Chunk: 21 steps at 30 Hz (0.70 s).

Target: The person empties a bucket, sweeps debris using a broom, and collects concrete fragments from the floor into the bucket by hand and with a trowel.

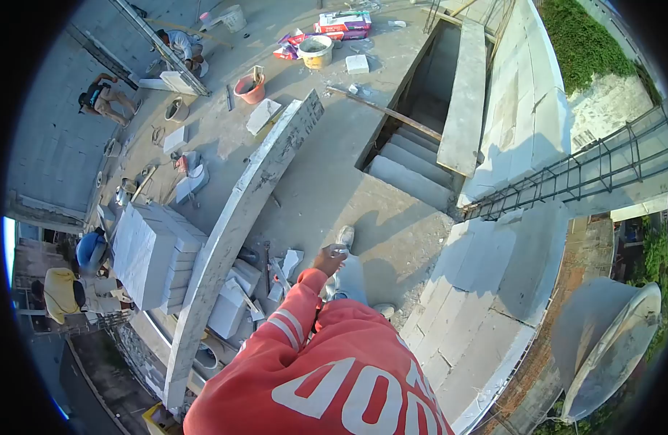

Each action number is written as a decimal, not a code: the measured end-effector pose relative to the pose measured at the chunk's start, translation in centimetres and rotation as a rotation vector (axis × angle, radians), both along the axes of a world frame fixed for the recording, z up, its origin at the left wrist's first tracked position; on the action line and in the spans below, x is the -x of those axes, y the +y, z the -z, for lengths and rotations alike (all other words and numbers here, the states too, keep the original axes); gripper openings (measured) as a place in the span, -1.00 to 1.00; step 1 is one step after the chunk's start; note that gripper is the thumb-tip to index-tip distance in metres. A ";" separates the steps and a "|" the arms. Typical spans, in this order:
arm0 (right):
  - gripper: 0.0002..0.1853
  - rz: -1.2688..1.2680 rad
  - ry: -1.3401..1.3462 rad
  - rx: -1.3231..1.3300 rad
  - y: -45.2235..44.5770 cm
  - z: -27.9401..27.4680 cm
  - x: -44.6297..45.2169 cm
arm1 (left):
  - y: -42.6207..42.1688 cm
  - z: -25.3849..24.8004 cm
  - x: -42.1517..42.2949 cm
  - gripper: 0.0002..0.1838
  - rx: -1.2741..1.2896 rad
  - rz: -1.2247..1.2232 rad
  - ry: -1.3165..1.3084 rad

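My left hand (328, 259) hangs in front of my light-coloured trouser leg (350, 279). Its fingers are loosely bent and a little apart, and no object shows in them. A red sleeve (294, 315) with white stripes covers that arm. Below the hand, one shoe (345, 235) stands on the concrete floor (316, 210). To its left a long concrete beam (239, 206) slants up across the view, apart from the hand. Broken white block pieces (292, 262) lie between beam and hand. My right hand is out of view.
A stairwell opening (428, 101) lies ahead right, with a plank (464, 94) along it and a wooden bar across. Block walls (486, 268) edge the right side. Stacked white blocks (149, 250), buckets (316, 52) and several people (109, 98) are on the left and ahead.
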State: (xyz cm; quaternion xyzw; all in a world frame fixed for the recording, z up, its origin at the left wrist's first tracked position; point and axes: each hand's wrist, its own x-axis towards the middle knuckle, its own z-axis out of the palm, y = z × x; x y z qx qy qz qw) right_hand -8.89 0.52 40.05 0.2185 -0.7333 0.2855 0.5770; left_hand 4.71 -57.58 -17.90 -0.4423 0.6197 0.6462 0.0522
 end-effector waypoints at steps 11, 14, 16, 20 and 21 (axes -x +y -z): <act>-0.26 -1.476 -1.309 1.102 -42.7 20.3 15.4 | -13.9 -14.1 13.3 0.02 -0.347 0.428 0.307; -0.28 -1.379 -1.325 1.237 -53.8 24.0 16.0 | -16.7 -17.7 16.6 0.24 -0.197 0.476 0.349; -0.26 -1.341 -1.361 1.352 -59.8 25.5 16.4 | -18.5 -17.7 18.2 0.37 -0.110 0.479 0.416; -0.16 -1.287 -1.449 1.213 -68.7 29.3 18.2 | -21.5 -15.4 20.2 0.37 0.375 0.350 0.239; -0.13 -1.362 -1.512 1.148 -70.7 29.9 19.2 | -22.8 -15.5 21.1 0.33 0.517 0.306 0.230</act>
